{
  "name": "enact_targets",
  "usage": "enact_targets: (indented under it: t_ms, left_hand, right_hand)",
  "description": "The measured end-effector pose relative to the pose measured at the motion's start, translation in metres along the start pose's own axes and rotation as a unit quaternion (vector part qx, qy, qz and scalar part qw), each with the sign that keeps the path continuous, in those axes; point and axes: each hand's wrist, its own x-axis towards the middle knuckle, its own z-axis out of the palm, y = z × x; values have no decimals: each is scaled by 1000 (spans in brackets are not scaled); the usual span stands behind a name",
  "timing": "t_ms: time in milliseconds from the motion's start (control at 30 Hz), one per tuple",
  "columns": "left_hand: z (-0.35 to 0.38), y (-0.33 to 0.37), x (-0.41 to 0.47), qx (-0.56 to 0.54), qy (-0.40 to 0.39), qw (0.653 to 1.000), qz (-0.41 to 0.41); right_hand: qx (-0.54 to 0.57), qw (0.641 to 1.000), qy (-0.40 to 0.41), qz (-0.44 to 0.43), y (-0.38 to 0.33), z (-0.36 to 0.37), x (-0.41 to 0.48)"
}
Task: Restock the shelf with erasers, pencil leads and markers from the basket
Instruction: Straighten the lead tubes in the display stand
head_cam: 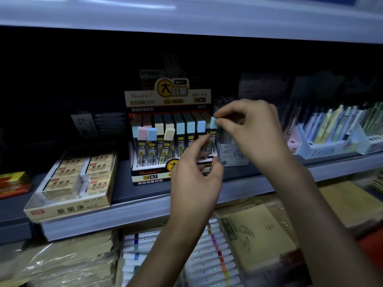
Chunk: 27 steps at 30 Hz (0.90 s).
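Note:
A display box of pencil lead tubes [153, 172] stands on the middle shelf, its tubes capped in pastel blue, pink and yellow. My right hand [248, 129] pinches the light blue cap of one lead tube [213, 123] at the box's right end. My left hand [196, 175] hovers in front of the box's lower right, fingers loosely curled with the index finger reaching toward that tube's body. A box of cream erasers [76, 183] sits to the left on the same shelf. Markers [211, 255] lie in rows on the shelf below. No basket is in view.
A red and yellow pack [12, 183] lies at the far left. White trays of pens [331, 133] fill the shelf's right side. Brown paper packs [259, 233] and wrapped stacks sit below. The upper shelf edge [186, 23] overhangs.

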Motion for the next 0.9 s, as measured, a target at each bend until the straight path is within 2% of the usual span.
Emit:
enact_targets:
  t_ms: [633, 900]
  left_hand:
    - [6, 1, -2, -50, 13, 997, -53]
    - [5, 1, 1, -60, 18, 997, -45]
  right_hand:
    - [-33, 996, -67, -39, 5, 2, 19]
    - [-29, 997, -55, -44, 6, 2, 11]
